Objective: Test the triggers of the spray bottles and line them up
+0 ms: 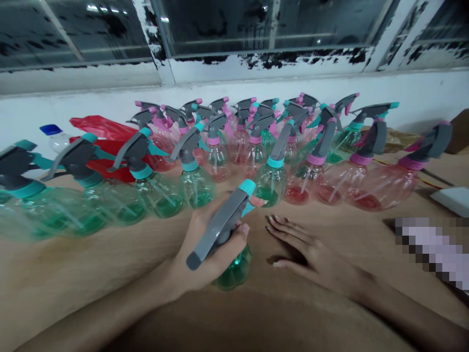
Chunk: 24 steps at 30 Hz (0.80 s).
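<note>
My left hand (216, 244) is wrapped round the neck of a green spray bottle (234, 271) with a grey and turquoise trigger head. The bottle is close to me at the middle of the table, and its nozzle points away from me. My right hand (308, 249) lies on the wooden table (278, 318) just right of it, fingers stretched out and holding nothing. Beyond my hands, a front row of spray bottles runs across the table. Green bottles (159, 193) are on the left, and pink bottles (304, 183) are on the right.
Several more spray bottles (240, 142) crowd behind the front row. A red plastic bag (104, 127) and a blue-capped bottle (54, 137) are at the back left. At the right edge lie a white object (452, 199) and a cable (436, 177). A white wall (91, 100) with windows closes the back.
</note>
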Each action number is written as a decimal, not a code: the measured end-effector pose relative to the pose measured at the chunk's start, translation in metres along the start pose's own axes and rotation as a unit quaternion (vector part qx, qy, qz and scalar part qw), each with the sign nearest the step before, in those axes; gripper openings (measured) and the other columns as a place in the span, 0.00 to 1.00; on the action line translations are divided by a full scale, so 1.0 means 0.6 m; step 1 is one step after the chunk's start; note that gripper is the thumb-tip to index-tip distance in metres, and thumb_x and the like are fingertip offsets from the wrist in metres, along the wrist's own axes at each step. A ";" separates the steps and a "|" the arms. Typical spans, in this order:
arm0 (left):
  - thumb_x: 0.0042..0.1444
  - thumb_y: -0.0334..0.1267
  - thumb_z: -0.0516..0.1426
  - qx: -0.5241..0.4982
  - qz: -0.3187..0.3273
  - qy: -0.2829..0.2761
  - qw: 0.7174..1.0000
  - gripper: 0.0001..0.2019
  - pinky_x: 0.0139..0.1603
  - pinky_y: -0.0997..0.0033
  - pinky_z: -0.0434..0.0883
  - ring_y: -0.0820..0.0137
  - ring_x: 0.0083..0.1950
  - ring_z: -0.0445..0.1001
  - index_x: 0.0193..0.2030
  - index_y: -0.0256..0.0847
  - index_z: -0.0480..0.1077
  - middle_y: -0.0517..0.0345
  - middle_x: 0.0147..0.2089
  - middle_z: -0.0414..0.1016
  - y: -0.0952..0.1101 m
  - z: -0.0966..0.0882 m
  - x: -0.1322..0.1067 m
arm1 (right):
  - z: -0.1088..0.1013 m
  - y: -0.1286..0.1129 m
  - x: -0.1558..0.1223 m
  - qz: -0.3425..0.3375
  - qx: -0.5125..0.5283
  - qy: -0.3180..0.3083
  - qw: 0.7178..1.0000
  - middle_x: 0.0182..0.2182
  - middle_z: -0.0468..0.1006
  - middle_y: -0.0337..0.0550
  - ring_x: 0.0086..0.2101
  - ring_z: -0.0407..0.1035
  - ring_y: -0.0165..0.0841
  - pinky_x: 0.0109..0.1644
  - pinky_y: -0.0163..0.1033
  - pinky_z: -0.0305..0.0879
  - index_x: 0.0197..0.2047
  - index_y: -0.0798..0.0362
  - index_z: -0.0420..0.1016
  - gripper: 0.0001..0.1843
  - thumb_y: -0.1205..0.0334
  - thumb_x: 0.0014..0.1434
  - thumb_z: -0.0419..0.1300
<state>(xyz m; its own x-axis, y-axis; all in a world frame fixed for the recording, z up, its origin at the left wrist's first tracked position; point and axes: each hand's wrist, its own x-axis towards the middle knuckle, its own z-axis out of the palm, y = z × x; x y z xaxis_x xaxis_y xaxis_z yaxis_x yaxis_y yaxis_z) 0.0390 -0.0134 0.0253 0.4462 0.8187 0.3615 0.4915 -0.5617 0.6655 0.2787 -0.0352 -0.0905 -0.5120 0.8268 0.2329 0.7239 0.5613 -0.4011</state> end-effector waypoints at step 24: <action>0.55 0.36 0.52 -0.010 -0.013 -0.011 1.000 0.05 0.28 0.70 0.70 0.70 0.26 0.73 0.31 0.45 0.68 0.62 0.29 0.75 -0.001 0.001 0.000 | -0.005 -0.003 0.000 0.009 -0.001 -0.018 1.000 0.65 0.57 0.42 0.64 0.49 0.39 0.65 0.53 0.52 0.67 0.47 0.51 0.34 0.46 0.61 0.54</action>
<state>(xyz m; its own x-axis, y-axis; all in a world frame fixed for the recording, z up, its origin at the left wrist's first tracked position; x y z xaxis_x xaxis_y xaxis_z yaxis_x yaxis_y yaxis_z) 0.0392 -0.0132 0.0248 0.4503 0.8300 0.3293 0.4884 -0.5377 0.6873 0.2787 -0.0361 -0.0873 -0.5150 0.8351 0.1933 0.7344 0.5461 -0.4030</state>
